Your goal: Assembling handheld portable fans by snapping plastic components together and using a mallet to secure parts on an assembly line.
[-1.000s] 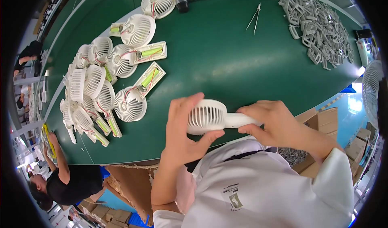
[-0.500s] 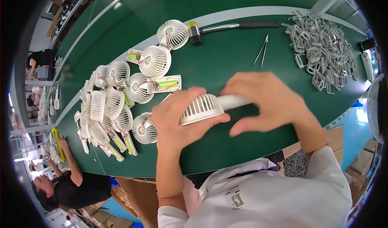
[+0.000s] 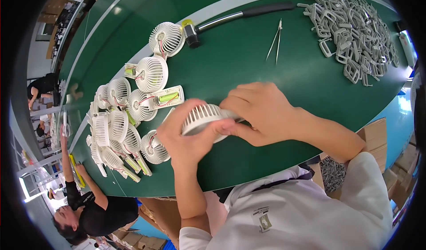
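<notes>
A white handheld fan with a slotted round head is held over the green table between my hands. My left hand is closed around the fan's head, its thumb along the lower rim. My right hand is closed at the handle end, fingers bent over it, so most of the handle is hidden. Just left of my left hand lie several opened white fan halves, such as a fan half with its slotted head. Another fan half shows a green battery and red wires.
A mallet with a black grip lies at the far side. Near it are tweezers. At the far right sits a heap of grey plastic clips. A co-worker in black works at the left.
My right hand, open beside the handle before, has moved left and closed on it. The fan has tilted in my left hand. The whole view has shifted slightly.
</notes>
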A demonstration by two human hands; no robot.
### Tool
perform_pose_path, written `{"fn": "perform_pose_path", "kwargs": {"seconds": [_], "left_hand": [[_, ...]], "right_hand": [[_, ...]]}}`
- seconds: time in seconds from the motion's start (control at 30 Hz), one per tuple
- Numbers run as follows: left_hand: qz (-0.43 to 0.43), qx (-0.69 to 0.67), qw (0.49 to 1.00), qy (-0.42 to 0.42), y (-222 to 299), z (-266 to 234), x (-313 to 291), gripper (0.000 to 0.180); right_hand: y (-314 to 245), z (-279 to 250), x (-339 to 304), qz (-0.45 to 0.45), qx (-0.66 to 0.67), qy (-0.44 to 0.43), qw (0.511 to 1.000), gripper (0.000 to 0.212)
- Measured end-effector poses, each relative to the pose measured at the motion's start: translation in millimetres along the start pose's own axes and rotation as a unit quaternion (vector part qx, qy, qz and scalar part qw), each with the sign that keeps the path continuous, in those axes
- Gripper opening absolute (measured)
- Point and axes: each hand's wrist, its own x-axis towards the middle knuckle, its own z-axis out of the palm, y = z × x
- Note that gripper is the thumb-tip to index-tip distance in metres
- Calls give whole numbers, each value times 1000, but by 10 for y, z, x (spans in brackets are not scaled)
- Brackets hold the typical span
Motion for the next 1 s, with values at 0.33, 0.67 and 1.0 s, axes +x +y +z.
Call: {"fn": "perform_pose_path", "kwargs": {"seconds": [0.33,0.67,1.0], "left_hand": [[113,-11,992,54,-43,-370,-11,69],[-112,-494,811,293,117,-130,-121,88],[13,-721,685,104,15,8,-110,71]], "right_hand": [[-67,-199,-102,34,-15,-33,999,45],[-446,199,-133,-37,156,75,984,59],[-674,43,-182,344,625,-226,663,31]]}}
